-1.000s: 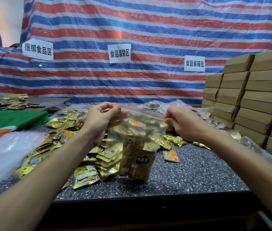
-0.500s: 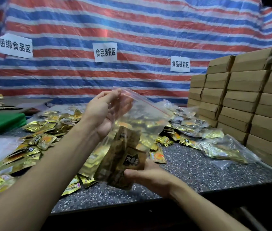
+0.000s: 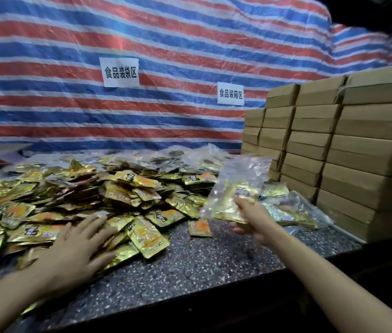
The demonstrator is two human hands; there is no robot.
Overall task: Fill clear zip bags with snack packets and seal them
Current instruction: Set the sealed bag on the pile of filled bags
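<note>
Change: a second ago I had both hands up on the zip bag [image 3: 238, 183], pinching along its top edge. Now only my right hand [image 3: 254, 218] has it, swung out to the right.
Left hand: my left hand [image 3: 77, 246] has let go and dropped onto the loose snack packets [image 3: 70, 195], with its fingers [image 3: 95, 225] straight, spread wide and lying flat on the foil, gripping nothing.
Right hand: curled round the lower part of the bag, thumb on the near face. The other fingers are behind the plastic, so I cannot see them.
What it means: I judge this bag is done – filled, zip run – and on its way to the finished ones, while the left is already going for the next batch. The closed seal is my reading, as the top edge is too blurred to check.
Bag, place: in the air over the right side of the surface [image 3: 202, 263], just beside the heap of filled bags [image 3: 296, 210] and in front of the stacked cardboard boxes [image 3: 358, 145].
Bag, look: clear, crinkled plastic tilted up to the right. Gold packets sit bunched in the lower half and the upper half is empty film. The outline is smeared by motion.
Packets: a broad gold pile covering the left and middle of the surface – plenty left to bag.
</note>
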